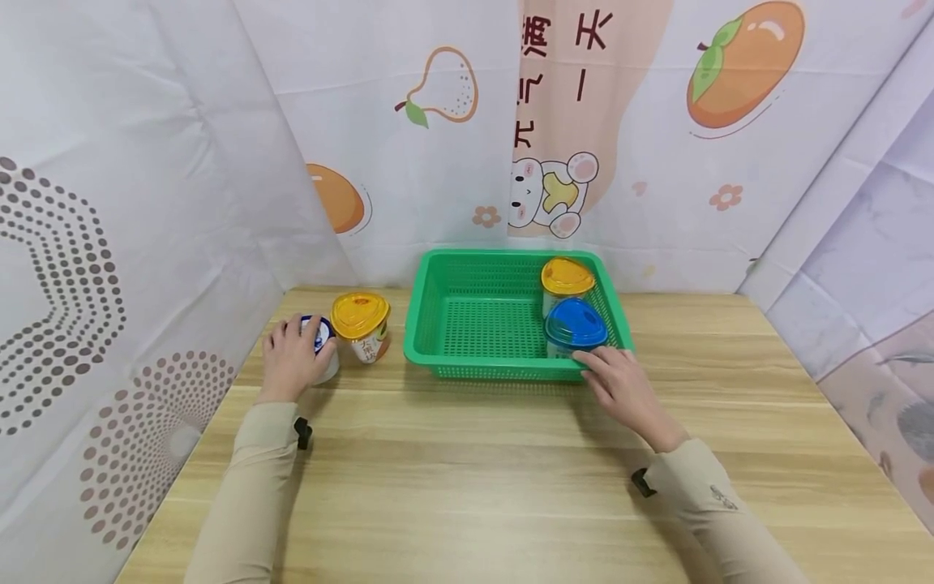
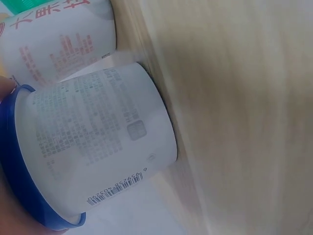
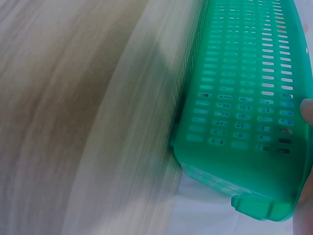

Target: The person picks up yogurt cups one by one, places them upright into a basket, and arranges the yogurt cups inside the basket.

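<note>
On the left, my left hand [image 1: 290, 355] grips a white yogurt cup [image 1: 328, 369] from above, with fingers around its blue-rimmed lid [image 2: 14, 161]. This cup stands on the table, its barcode and small print facing the left wrist camera. Close beside it is a second yogurt cup [image 1: 370, 347] with a yellow domed lid. My right hand [image 1: 620, 385] rests at the front right rim of a green basket [image 1: 423, 357], fingertips by a blue-lidded cup [image 1: 576, 323] inside. Behind that one, also in the basket, sits a yellow-lidded cup [image 1: 567, 277].
The wooden table [image 1: 452, 470] extends in front of the basket and to both sides. A white printed curtain [image 1: 438, 178] hangs behind it, with more cloth at left and right. The basket's slotted wall [image 3: 234, 88] stands beside my right hand.
</note>
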Motion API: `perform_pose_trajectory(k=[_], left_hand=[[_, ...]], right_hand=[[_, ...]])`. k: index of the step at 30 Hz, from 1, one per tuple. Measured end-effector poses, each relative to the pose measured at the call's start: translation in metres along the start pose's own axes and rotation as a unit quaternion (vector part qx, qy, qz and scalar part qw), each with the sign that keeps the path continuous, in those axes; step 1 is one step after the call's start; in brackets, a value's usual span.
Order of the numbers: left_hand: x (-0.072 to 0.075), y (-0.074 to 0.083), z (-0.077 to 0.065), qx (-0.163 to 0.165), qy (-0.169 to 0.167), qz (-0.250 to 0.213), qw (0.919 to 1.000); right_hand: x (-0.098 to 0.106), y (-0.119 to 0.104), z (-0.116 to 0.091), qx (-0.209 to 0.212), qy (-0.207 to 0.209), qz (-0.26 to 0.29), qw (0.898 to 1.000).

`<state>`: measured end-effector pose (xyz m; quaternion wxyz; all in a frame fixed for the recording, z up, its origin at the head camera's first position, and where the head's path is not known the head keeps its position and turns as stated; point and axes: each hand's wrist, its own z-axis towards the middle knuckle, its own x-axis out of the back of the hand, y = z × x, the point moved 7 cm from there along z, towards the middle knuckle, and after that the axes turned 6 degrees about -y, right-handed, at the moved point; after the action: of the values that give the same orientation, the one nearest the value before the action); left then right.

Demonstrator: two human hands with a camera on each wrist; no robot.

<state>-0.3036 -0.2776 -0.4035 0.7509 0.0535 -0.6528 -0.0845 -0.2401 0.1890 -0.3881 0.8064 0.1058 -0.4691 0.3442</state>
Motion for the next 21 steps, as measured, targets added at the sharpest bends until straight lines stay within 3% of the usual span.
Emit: perform_pose_trajectory(k=[21], left_hand=[[-0.003,-0.0058,0.007,0.017,-0.039,0.001,0.9991]], right_hand=[[-0.0012,0.001,-0.0007,-0.006,-0.009,-0.002,1.0]])
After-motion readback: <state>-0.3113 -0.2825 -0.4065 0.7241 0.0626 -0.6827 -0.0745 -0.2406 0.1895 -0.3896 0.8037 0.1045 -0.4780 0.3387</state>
